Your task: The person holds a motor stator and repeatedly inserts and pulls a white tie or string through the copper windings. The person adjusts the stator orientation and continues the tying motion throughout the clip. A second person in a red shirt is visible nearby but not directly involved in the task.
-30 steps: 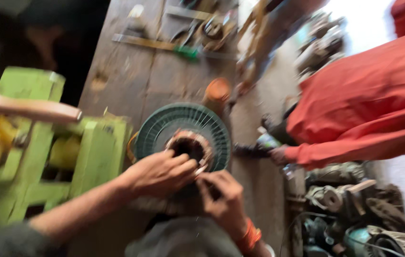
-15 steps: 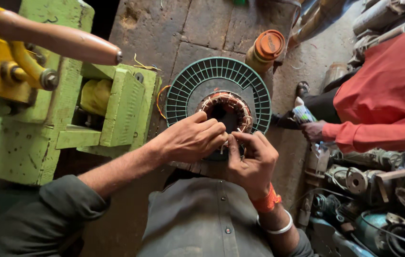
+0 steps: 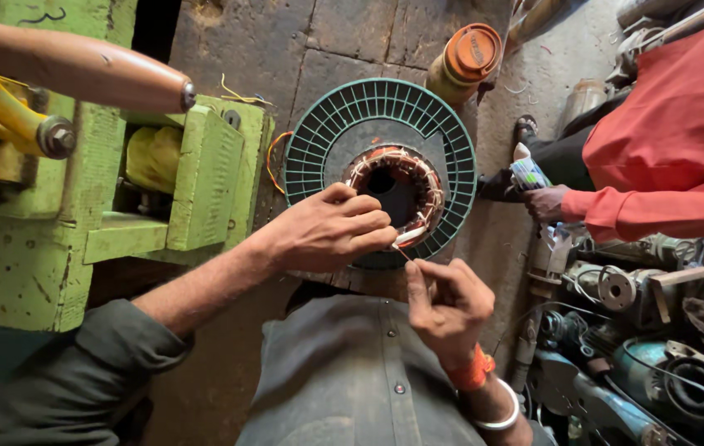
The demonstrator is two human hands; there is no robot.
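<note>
Around your left hand (image 3: 327, 231) and right hand (image 3: 443, 301) on the green ribbed motor housing (image 3: 381, 116), you have open stone floor (image 3: 286, 49) at twelve o'clock, while the green press (image 3: 121, 182) blocks nine, the orange-capped can (image 3: 463, 58) stands at one, and another person's hand (image 3: 546, 202) crowds three.

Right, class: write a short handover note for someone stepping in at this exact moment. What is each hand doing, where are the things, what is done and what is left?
Left hand: fingertips pinch a small white sleeve at the lower rim of the copper winding.
Right hand: thumb and finger pinch a thin wire just below that spot.
Things: the winding sits inside the green ribbed motor housing, propped on the lap against the stone floor. The green machine stands to the left, an orange-capped bottle behind.
Done: coils are seated in the core.
Left: the wire end and sleeve look unfinished.
</note>
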